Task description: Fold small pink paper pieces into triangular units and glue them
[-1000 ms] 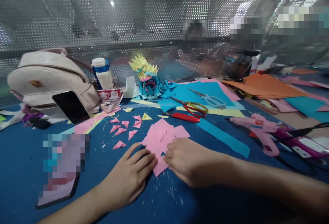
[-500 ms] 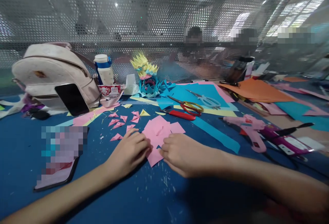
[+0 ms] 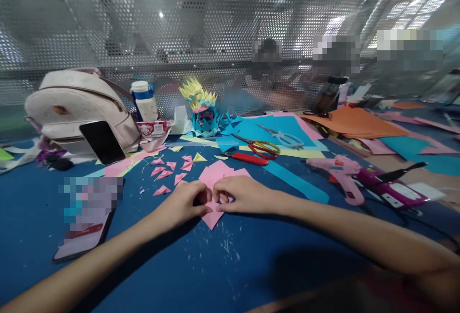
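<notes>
Both hands meet at desk (image 3: 251, 265) centre, near side. Left hand (image 3: 183, 202) w/ fingers curled, tips pressed on the left edge of the pink paper (image 3: 215, 179); right hand (image 3: 239, 195) likewise curled, fingertips pinching the same sheet from the right. Grip on both: closed onto the paper, thumbs nearly touching. Paper lies flat on the blue desk, its near corner poking out below the hands. Small pink folded triangles (image 3: 168, 171) scattered just left/far of it. Red scissors (image 3: 258, 149) & red cutter (image 3: 247, 158) beyond, far right of paper. Pink glue gun (image 3: 341, 171) well right. Phone (image 3: 102, 141) leans on white backpack (image 3: 79, 107), far left. Paper flower model (image 3: 203, 111) at far centre.
</notes>
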{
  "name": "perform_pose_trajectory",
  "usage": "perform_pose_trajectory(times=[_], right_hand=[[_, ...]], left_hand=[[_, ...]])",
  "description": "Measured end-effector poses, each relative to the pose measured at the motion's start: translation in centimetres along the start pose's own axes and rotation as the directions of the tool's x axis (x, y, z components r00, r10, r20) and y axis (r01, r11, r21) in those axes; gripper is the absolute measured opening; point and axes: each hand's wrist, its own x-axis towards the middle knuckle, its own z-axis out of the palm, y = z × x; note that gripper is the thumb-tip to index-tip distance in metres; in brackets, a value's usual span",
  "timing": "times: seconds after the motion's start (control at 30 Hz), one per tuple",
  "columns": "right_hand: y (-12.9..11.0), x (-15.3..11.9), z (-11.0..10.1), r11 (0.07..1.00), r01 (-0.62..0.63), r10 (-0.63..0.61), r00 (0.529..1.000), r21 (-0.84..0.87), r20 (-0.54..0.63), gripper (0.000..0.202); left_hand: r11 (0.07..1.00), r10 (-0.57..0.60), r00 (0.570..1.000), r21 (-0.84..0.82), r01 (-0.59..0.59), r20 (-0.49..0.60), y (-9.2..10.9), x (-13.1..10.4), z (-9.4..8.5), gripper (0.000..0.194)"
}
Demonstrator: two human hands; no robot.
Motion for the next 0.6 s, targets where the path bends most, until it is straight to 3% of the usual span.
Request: perform_pose_trajectory(times=[0.17, 0.3, 0.37, 0.47, 0.6], right_hand=[[0.2, 0.1, 0.4, 0.995, 0.009, -0.004, 0.999, 0.101, -0.044, 0.012], [0.5, 0.5, 0.5, 0.98, 0.019, 0.0, 0.995, 0.2, -0.098, 0.003], [0.5, 0.5, 0.6, 0.969, 0.011, 0.014, 0.995, 0.248, -0.1, 0.001], [0.3, 0.3, 0.9, 0.957, 0.014, 0.006, 0.998, 0.29, -0.069, 0.004], [0.1, 0.2, 1.1, 0.963, 0.05, -0.039, 0.998, 0.266, -0.047, 0.008]], left_hand=[[0.998, -0.047, 0.999, -0.041, 0.046, -0.019, 0.7, 0.0, 0.0, 0.029], [0.996, -0.072, 0.993, -0.057, 0.067, -0.096, 1.7, -0.2, 0.2, 0.02], [0.997, -0.062, 0.988, -0.06, 0.054, -0.143, 2.3, -0.6, 0.2, 0.028], [0.999, -0.018, 0.98, -0.04, 0.01, -0.2, 3.2, -1.8, 0.2, 0.028], [0.993, 0.121, 0.968, 0.027, -0.118, -0.221, 3.4, -3.6, 0.3, 0.014]])
